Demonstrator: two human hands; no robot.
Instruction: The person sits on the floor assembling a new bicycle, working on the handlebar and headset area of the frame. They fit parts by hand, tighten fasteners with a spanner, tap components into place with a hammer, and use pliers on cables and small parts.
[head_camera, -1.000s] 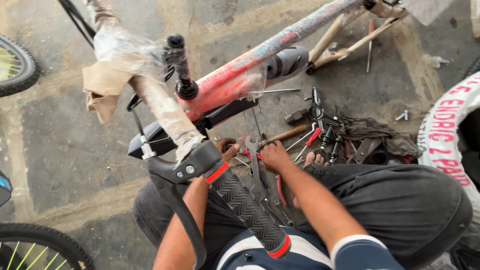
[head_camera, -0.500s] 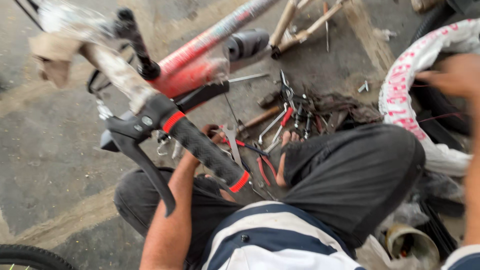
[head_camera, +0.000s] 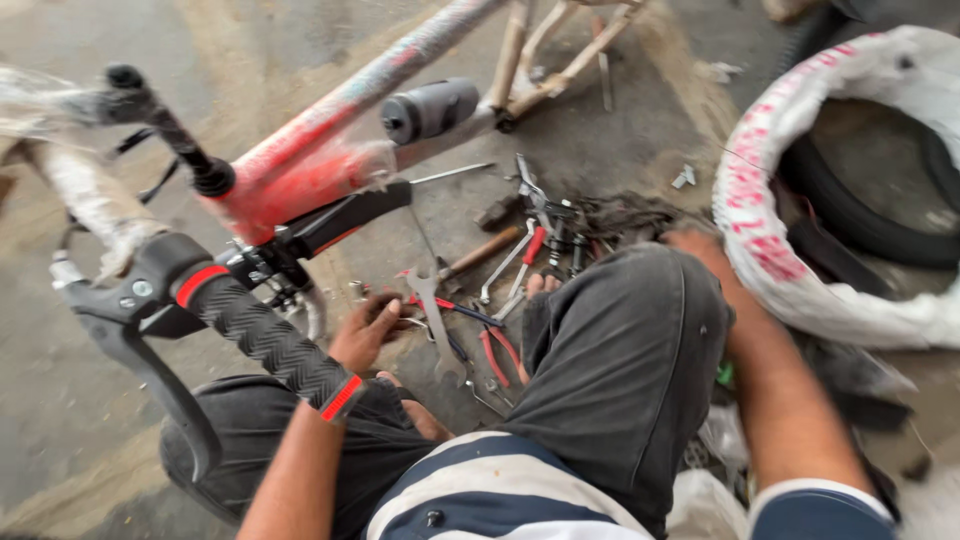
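My left hand (head_camera: 365, 330) rests low on the floor among scattered tools, fingers bent, with nothing clearly gripped. A grey spanner (head_camera: 435, 320) lies just right of it, with red-handled pliers (head_camera: 495, 350) beyond. My right hand (head_camera: 700, 245) reaches past my right knee (head_camera: 620, 340) to a dark pile of rags and parts (head_camera: 620, 215). It is blurred and partly hidden, so I cannot see its grip. A red bicycle frame (head_camera: 300, 170) lies ahead, and its black handlebar grip (head_camera: 270, 345) crosses over my left forearm.
A tyre in white printed wrapping (head_camera: 800, 130) lies at the right, with a bare black tyre (head_camera: 870, 220) inside it. A wooden-handled hammer (head_camera: 480, 250) and several hand tools lie on the concrete. A black brake lever (head_camera: 150, 370) hangs at the left.
My right arm swung away from the tools to the right and then dropped past my knee beside the wrapped tyre. My left hand stayed among the tools. The view turned right.
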